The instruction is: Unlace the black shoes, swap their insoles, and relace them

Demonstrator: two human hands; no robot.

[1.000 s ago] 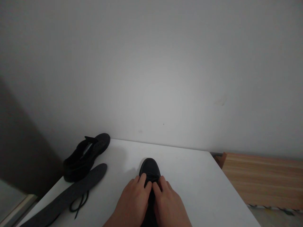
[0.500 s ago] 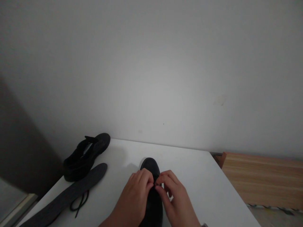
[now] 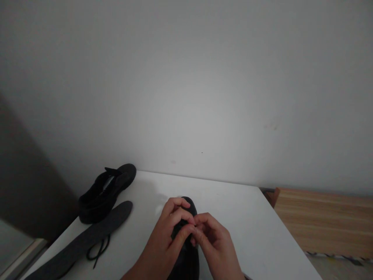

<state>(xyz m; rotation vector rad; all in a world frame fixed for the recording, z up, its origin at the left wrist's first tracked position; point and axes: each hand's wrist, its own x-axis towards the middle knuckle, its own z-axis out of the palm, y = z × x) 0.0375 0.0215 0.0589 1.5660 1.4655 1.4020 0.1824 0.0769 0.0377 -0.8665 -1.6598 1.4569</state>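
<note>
A black shoe (image 3: pixel 186 256) stands toe-away on the white table (image 3: pixel 247 225), just in front of me. My left hand (image 3: pixel 167 241) and my right hand (image 3: pixel 214 245) meet above its lacing area, fingers curled and pinched together at the tips. What they pinch is too small and dark to name; it may be a lace. Most of the shoe is hidden under both hands; only its toe and part of its middle show.
A second black shoe (image 3: pixel 106 192) lies at the table's far left corner. A dark insole (image 3: pixel 84 237) and a loose black lace (image 3: pixel 97 251) lie beside it. A wooden surface (image 3: pixel 323 221) stands lower to the right. A plain wall rises behind the table.
Both hands lifted from lying flat on the shoe and curled. Their fingertips now pinch together above the lacing area, slightly further toward the toe.
</note>
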